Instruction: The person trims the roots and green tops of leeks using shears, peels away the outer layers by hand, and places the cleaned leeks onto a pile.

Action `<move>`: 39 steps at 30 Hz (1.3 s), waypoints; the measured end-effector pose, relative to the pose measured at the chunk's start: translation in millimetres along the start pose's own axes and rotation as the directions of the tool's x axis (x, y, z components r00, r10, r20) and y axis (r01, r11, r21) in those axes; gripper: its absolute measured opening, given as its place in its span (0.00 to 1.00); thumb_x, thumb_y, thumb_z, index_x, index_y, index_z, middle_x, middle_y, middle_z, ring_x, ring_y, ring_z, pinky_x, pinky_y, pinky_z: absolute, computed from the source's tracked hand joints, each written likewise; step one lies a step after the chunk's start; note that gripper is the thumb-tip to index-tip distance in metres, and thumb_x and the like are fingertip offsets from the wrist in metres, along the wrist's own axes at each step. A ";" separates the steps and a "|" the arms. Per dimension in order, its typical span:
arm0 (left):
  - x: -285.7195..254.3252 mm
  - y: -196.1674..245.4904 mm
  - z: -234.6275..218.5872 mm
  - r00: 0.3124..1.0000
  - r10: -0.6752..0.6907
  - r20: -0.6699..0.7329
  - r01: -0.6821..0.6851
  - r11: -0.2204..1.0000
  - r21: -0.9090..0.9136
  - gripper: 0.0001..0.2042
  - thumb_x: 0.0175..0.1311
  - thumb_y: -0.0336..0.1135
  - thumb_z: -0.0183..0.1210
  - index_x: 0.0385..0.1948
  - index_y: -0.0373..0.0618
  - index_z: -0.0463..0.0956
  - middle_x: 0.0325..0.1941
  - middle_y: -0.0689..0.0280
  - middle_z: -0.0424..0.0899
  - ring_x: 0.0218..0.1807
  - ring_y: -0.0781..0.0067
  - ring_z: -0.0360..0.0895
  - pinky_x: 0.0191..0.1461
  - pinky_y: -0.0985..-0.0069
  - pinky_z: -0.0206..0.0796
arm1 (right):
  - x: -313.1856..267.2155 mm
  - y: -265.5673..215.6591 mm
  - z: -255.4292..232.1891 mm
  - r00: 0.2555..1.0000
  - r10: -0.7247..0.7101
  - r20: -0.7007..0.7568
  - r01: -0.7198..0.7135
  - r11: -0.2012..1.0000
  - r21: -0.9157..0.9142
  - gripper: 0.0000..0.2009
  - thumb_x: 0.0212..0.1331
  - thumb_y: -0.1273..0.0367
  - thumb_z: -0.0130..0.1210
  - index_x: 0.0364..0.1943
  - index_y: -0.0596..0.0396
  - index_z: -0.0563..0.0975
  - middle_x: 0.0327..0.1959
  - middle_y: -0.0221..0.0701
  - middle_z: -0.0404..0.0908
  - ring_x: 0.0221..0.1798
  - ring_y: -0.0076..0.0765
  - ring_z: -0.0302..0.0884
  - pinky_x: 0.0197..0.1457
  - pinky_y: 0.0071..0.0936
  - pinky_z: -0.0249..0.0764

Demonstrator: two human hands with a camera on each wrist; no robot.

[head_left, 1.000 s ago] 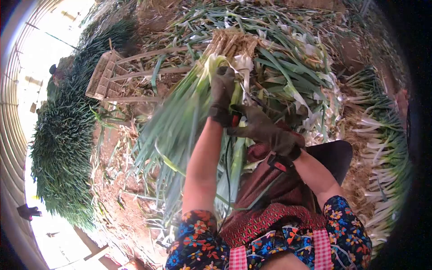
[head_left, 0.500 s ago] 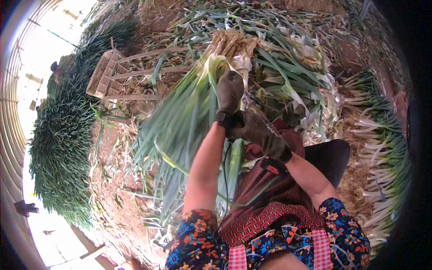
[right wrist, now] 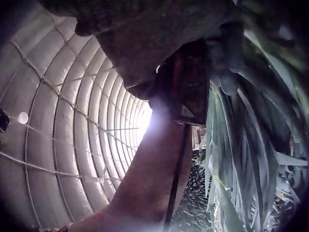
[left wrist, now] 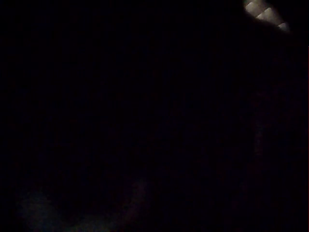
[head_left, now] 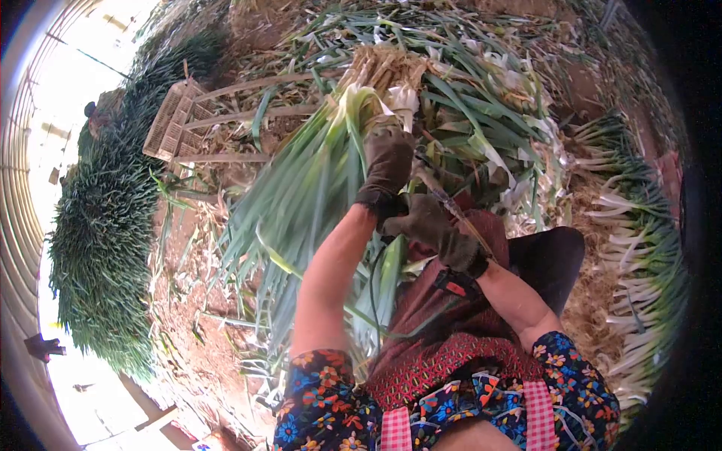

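Note:
A bundle of long green onions lies before me, its roots at the far end and its leaves fanning back toward my left forearm. My gloved left hand grips the bundle just below its white stems, the fingers curled over. Close behind that wrist, my gloved right hand has its fingers curled, with a thin, pale brown cord running past it from the left fingers. Leaves hang beside the left forearm in the right wrist view. The left wrist view is almost wholly dark.
A plastic crate with long bars stands at the left, before a tall bank of green onions. Trimmed leaves litter the ground ahead. At the right lies a row of onions with white stems. Ribbed tunnel sheeting arches overhead.
My left hand has come back slightly toward me and to the right. My right hand has drawn in its fingers, and the cord now stretches out along it. The bundle has stayed in place.

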State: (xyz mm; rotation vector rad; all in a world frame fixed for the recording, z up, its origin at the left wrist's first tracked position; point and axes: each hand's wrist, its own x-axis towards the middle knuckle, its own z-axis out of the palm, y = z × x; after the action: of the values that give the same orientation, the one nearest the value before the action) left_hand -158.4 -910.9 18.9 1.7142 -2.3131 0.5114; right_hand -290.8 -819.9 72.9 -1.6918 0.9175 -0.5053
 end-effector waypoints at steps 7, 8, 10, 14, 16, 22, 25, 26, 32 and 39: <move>-17.3 -6.9 9.9 0.906 -0.158 0.393 0.288 0.910 -0.298 0.16 0.50 0.52 0.63 0.34 0.52 0.84 0.32 0.59 0.86 0.36 0.55 0.85 0.33 0.60 0.69 | 7.6 46.4 22.6 0.990 0.014 -0.143 0.011 0.985 0.172 0.23 0.40 0.57 0.67 0.39 0.59 0.82 0.29 0.37 0.85 0.33 0.39 0.83 0.41 0.34 0.77; -21.4 -8.1 16.1 0.909 -0.144 0.391 0.272 0.916 -0.295 0.15 0.51 0.51 0.63 0.33 0.53 0.84 0.32 0.59 0.86 0.35 0.55 0.85 0.32 0.60 0.69 | 7.5 39.6 21.9 0.989 -0.009 -0.150 0.032 0.987 0.154 0.23 0.40 0.57 0.67 0.39 0.59 0.82 0.29 0.38 0.85 0.34 0.39 0.83 0.41 0.34 0.77; -28.0 -11.0 27.9 0.916 -0.118 0.384 0.241 0.926 -0.291 0.13 0.51 0.50 0.62 0.31 0.55 0.85 0.31 0.58 0.86 0.34 0.54 0.85 0.31 0.60 0.68 | 2.1 25.5 15.9 0.992 -0.006 -0.128 0.021 0.994 0.112 0.24 0.40 0.56 0.67 0.39 0.60 0.81 0.30 0.38 0.85 0.35 0.39 0.83 0.42 0.35 0.76; -31.2 -11.3 12.0 0.916 -0.082 0.393 0.153 0.976 -0.152 0.08 0.52 0.43 0.59 0.25 0.57 0.86 0.28 0.59 0.86 0.34 0.55 0.85 0.30 0.60 0.68 | -9.9 -3.3 1.7 0.978 -0.198 -0.069 0.180 0.960 -0.214 0.24 0.40 0.55 0.66 0.38 0.60 0.81 0.29 0.39 0.84 0.34 0.42 0.82 0.43 0.35 0.75; -32.2 -8.5 20.2 0.930 -0.077 0.359 0.106 0.993 -0.061 0.08 0.52 0.42 0.58 0.24 0.56 0.86 0.28 0.60 0.86 0.34 0.56 0.85 0.30 0.61 0.68 | -11.5 -5.3 -3.5 0.968 -0.250 -0.014 0.230 0.907 -0.352 0.24 0.40 0.55 0.67 0.36 0.61 0.81 0.29 0.39 0.83 0.34 0.42 0.80 0.43 0.35 0.75; -44.1 -6.9 53.3 0.942 -0.098 0.321 0.221 0.901 -0.374 0.10 0.54 0.43 0.58 0.26 0.52 0.87 0.29 0.59 0.87 0.35 0.54 0.85 0.32 0.57 0.70 | -0.5 17.9 -1.4 0.931 -0.362 -0.057 0.329 0.895 -0.302 0.22 0.36 0.54 0.69 0.29 0.61 0.81 0.33 0.38 0.80 0.37 0.38 0.78 0.44 0.34 0.74; -50.9 -7.9 60.4 0.950 -0.092 0.298 0.244 0.815 -0.525 0.11 0.55 0.45 0.58 0.29 0.52 0.87 0.32 0.59 0.87 0.37 0.54 0.86 0.35 0.55 0.73 | 0.5 12.2 -2.4 0.975 -0.206 -0.080 0.178 0.948 -0.265 0.22 0.36 0.55 0.71 0.29 0.60 0.80 0.36 0.36 0.79 0.39 0.37 0.77 0.46 0.34 0.74; -48.6 -7.7 58.5 0.935 -0.087 0.344 0.256 0.838 -0.483 0.11 0.55 0.45 0.58 0.30 0.53 0.87 0.32 0.59 0.87 0.38 0.54 0.86 0.36 0.55 0.73 | 1.0 13.6 -2.0 0.987 -0.133 -0.088 0.108 0.965 -0.239 0.23 0.36 0.56 0.71 0.30 0.60 0.80 0.36 0.36 0.79 0.39 0.37 0.77 0.46 0.34 0.74; -42.3 -5.6 44.9 0.888 -0.118 0.445 0.306 0.873 -0.379 0.12 0.55 0.46 0.59 0.32 0.54 0.87 0.34 0.59 0.88 0.40 0.55 0.86 0.39 0.56 0.75 | 0.8 12.5 -3.9 0.997 -0.080 -0.022 0.064 0.911 -0.407 0.25 0.41 0.55 0.70 0.36 0.62 0.79 0.31 0.33 0.81 0.34 0.34 0.78 0.42 0.34 0.75; -25.5 -5.1 5.7 0.834 -0.168 0.525 0.385 0.859 -0.337 0.15 0.57 0.50 0.59 0.39 0.54 0.85 0.38 0.54 0.87 0.42 0.49 0.85 0.44 0.55 0.76 | 3.0 40.5 17.7 0.998 0.047 -0.031 -0.053 0.978 -0.201 0.24 0.50 0.53 0.68 0.43 0.57 0.80 0.35 0.36 0.85 0.39 0.37 0.83 0.44 0.36 0.76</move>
State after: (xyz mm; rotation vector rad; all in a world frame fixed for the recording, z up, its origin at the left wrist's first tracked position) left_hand -145.7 -892.1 4.9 2.0536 -2.1529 -0.5164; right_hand -289.1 -815.8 28.8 -1.8425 1.0571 -0.4124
